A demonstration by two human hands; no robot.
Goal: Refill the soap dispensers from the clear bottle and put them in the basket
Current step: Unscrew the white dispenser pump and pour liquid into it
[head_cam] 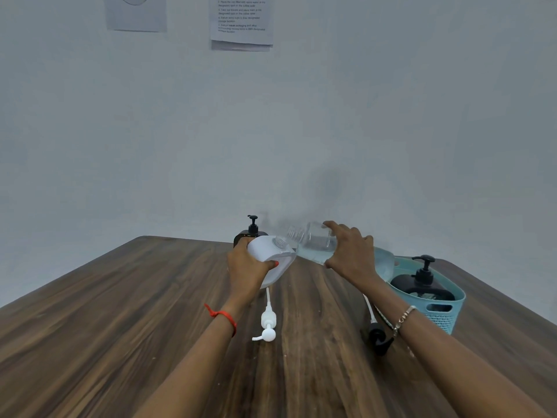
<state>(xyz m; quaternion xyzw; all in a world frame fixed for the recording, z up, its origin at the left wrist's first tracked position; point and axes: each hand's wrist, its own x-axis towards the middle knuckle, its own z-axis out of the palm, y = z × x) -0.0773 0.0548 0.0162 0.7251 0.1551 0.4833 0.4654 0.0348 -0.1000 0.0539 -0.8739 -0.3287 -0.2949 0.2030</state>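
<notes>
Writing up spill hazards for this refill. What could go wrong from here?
The right hand tips the clear bottle at the narrow neck of the white dispenser, held tilted by the left hand: liquid may miss onto the table. The black pump beside the right forearm could get knocked.

Wood-grain table [150,312]; clear glossy bottle [316,241]; perforated plastic basket [443,315].

three soap dispensers: one white dispenser [265,251], two black, the far black dispenser [251,231] and the basket's black dispenser [422,285]. one clear bottle [313,240]. two loose pumps: white pump [267,324], black pump [379,340]. one teal basket [443,315]. two wall sheets: left sheet [135,14], printed sheet [241,20].
</notes>
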